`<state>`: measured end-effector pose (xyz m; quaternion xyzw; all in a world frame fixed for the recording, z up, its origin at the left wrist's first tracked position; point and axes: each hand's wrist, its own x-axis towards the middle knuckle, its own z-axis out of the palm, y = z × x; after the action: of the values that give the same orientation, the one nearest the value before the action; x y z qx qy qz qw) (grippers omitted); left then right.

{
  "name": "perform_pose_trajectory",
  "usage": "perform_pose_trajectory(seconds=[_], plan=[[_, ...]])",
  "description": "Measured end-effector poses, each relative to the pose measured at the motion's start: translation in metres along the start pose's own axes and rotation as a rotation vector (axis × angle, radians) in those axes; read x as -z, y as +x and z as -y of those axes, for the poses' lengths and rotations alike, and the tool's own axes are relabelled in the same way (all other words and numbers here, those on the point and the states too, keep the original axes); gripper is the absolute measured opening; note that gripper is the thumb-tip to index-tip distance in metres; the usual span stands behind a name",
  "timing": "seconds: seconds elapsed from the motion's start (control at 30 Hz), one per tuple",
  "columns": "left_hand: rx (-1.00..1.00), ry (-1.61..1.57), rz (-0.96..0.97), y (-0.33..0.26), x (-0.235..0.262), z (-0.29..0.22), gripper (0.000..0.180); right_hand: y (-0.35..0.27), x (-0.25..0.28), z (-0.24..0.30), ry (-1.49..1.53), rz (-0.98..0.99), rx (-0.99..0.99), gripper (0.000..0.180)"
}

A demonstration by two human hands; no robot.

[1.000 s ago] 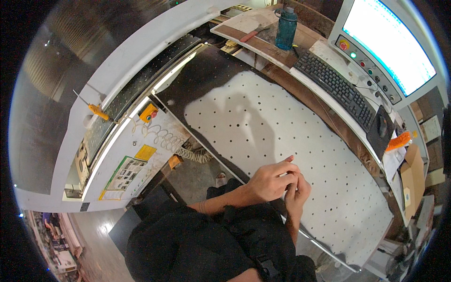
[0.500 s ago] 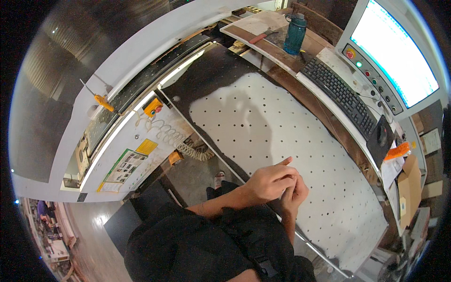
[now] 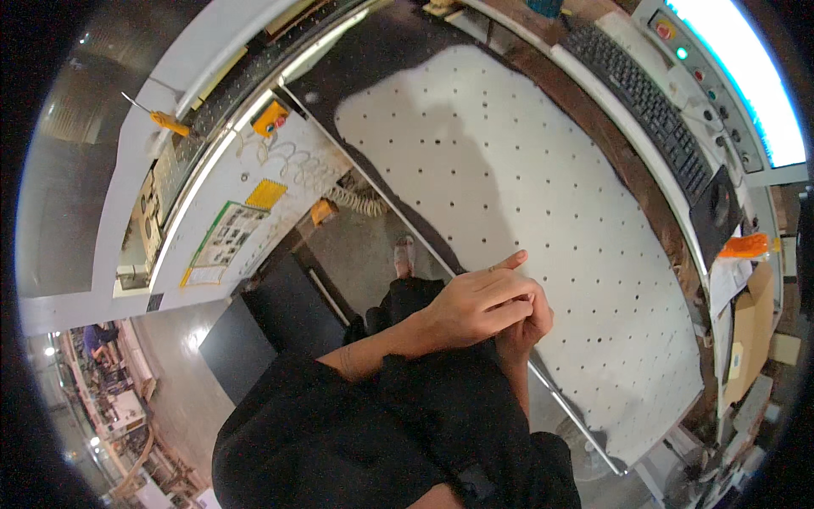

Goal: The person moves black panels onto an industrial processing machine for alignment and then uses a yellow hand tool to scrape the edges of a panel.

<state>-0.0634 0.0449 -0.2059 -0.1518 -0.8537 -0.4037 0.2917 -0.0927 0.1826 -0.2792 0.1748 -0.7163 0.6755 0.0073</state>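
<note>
My left hand (image 3: pixel 476 307) and my right hand (image 3: pixel 526 329) are brought together over the near edge of the perforated white table (image 3: pixel 585 288). The left fingers curl over those of the right hand, while the left thumb points up and away. Both hands are closed against each other. Anything between the fingers is hidden. The table has rows of small holes, and its left margin and far end are dark.
Right of the table are a black keyboard (image 3: pixel 640 110), a mouse (image 3: pixel 721 204), a control panel with buttons (image 3: pixel 699 76) and a bright screen (image 3: pixel 750 59). An open cardboard box (image 3: pixel 750 331) stands beyond. Left is a machine cabinet with a yellow-handled screwdriver (image 3: pixel 170 124) and coiled cable (image 3: pixel 356 202).
The view has tilted downward, so the table, keyboard and screen sit higher in the picture. The hands stay clasped, with the left fingers now further over the right hand.
</note>
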Motion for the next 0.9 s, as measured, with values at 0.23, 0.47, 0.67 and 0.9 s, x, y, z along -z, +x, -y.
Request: perform_pose_trajectory(seconds=[0.23,0.47,0.67,0.9], plan=[[0.132,0.137,0.12,-0.048,-0.019,-0.017,0.017,-0.048,0.009,-0.025,0.133,0.173,-0.085,0.028],[0.156,0.409,0.136,-0.12,-0.011,-0.043,0.018,-0.069,-0.001,-0.03,0.228,0.53,-0.035,0.02],[0.156,0.503,0.211,-0.151,-0.003,-0.065,0.019,-0.1,-0.011,-0.04,0.37,0.559,-0.055,0.028],[0.328,0.695,0.179,-0.165,0.003,-0.091,0.017,-0.102,-0.018,-0.031,0.459,0.631,-0.025,0.023]])
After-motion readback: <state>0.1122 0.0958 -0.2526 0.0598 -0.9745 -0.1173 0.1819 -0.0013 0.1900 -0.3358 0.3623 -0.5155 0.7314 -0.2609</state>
